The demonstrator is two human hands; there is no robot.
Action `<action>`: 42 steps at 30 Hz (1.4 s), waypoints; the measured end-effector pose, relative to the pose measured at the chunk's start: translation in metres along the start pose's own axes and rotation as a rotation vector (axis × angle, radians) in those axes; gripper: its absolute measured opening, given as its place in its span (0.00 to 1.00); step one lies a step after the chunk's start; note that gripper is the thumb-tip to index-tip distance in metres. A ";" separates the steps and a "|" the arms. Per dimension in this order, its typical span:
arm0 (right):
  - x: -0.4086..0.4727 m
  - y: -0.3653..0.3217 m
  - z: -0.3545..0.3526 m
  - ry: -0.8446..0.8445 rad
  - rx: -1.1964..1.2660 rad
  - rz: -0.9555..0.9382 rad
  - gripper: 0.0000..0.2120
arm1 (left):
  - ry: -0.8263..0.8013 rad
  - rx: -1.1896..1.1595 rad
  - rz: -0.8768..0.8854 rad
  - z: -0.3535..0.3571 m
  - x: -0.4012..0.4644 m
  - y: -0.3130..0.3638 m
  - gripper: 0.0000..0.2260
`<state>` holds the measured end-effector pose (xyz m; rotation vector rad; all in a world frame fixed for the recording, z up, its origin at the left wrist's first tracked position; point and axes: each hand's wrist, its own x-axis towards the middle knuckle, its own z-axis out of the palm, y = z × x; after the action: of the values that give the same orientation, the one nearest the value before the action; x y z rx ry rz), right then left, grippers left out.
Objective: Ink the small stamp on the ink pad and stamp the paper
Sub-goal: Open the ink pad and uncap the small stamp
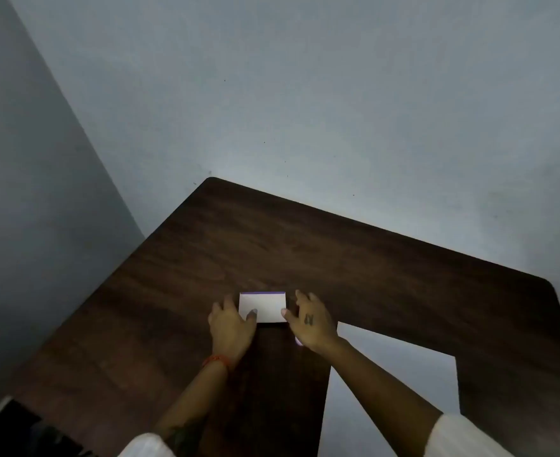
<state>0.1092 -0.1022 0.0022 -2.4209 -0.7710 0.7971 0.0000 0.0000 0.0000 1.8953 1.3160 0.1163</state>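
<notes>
A small white ink pad box [267,306] with a purple far edge lies flat on the dark wooden table [370,265]. My left hand [230,328] grips its left side, thumb resting on the lid. At the box's right side is my right hand [311,321], thumb against the edge and fingers curled round the far corner. A small pale pink object [299,342], possibly the stamp, peeks out under my right palm and is mostly hidden. The white paper [394,367] lies to the right, partly under my right forearm.
The table's far edge meets a grey wall [305,110], and its left edge runs beside another wall. A dark gap of floor [14,430] shows at the bottom left.
</notes>
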 end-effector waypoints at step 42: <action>-0.068 0.008 0.043 0.184 0.062 -0.163 0.22 | 0.134 0.172 0.273 0.005 -0.054 -0.054 0.30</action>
<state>0.0385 -0.1407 -0.0073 -2.3022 -0.8446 0.5200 -0.0619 -0.0398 -0.0201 2.2414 1.1782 0.2808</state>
